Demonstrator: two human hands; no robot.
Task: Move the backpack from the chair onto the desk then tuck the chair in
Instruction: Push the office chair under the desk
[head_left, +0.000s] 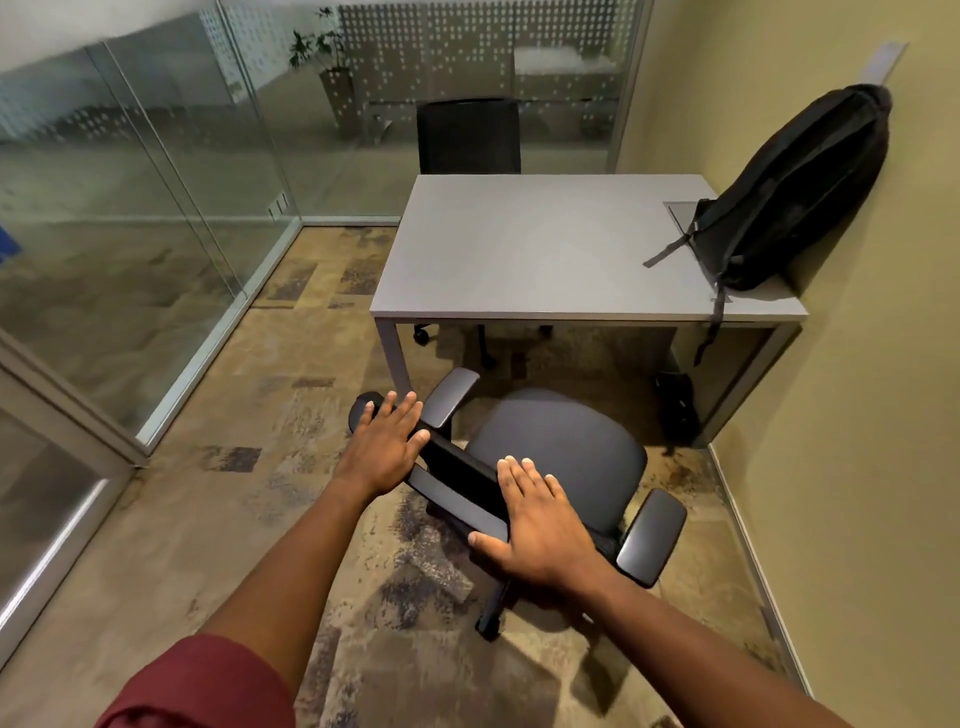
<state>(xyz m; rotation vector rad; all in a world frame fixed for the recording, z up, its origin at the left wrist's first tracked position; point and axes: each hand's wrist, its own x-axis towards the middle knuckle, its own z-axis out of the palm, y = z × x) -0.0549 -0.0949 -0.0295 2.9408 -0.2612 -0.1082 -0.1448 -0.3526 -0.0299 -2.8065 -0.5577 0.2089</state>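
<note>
Backpack (789, 192) sits on the desk (535, 249), leaning on the wall. My left hand (384, 447) and right hand (540, 525) lie flat, fingers spread, on the office chair (561, 447) backrest (not gripping). Next, swivel and roll it under the desk.

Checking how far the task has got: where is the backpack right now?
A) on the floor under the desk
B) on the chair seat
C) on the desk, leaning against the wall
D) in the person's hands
C: the backpack stands on the desk against the wall, while the chair seat is bare.
</note>
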